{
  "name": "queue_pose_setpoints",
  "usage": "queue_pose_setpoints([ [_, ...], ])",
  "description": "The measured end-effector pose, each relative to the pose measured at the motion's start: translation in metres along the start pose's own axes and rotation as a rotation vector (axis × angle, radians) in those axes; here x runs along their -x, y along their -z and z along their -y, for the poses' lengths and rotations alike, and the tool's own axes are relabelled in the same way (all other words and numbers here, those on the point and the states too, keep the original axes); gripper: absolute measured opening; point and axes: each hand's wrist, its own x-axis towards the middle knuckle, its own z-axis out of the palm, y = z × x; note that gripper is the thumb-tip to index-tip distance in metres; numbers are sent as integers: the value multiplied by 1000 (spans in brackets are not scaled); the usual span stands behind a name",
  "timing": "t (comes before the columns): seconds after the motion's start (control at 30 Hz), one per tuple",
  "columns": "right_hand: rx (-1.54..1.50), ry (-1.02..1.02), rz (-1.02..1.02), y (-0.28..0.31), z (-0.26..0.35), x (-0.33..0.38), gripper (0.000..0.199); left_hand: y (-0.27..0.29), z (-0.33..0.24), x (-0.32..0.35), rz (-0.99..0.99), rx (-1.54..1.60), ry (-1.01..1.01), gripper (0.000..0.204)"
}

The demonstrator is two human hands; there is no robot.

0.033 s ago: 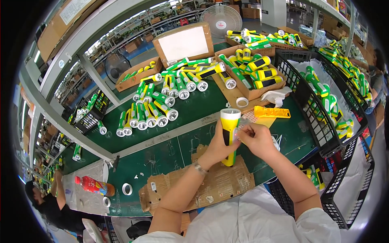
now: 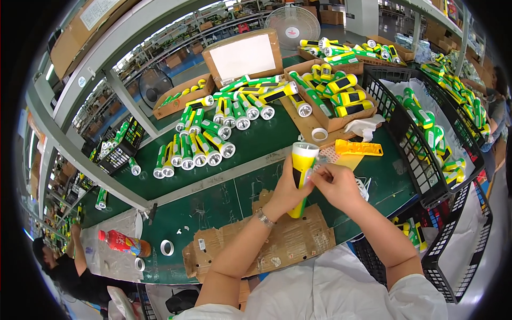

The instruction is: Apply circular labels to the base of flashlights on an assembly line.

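Observation:
My left hand (image 2: 288, 193) is wrapped round a yellow and green flashlight (image 2: 303, 166) with a white head and a dark panel. The flashlight stands nearly upright, head up, above a flattened piece of brown cardboard (image 2: 266, 242). At its right side, the fingertips of my right hand (image 2: 337, 185) are pinched together close against the body. Something pale shows by those fingertips, too small to make out. Beyond my hands, several like flashlights (image 2: 200, 156) lie in rows on the green table (image 2: 213, 205), their lenses toward me.
A cardboard box (image 2: 333, 124) of flashlights stands behind my hands, beside a black crate (image 2: 408, 160) at right. An orange-yellow plastic piece (image 2: 358, 148) and tape roll (image 2: 319, 134) lie near. A red-labelled bottle (image 2: 125, 243) lies left. A metal frame (image 2: 96, 160) rises there; people work at both sides.
The flashlight's head has tipped slightly to the right, and my left hand has turned a little with it. My right hand stays pinched at its side, barely shifted.

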Motion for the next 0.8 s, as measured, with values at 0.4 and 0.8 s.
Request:
queue_pose_setpoints([
  [0.4, 65, 178, 315, -7, -70, 33, 18, 37, 18, -9, -136, 988, 509, 34],
  [0.8, 662, 842, 12, 3, 26, -27, 22, 22, 23, 14, 281, 1556, 970, 43],
])
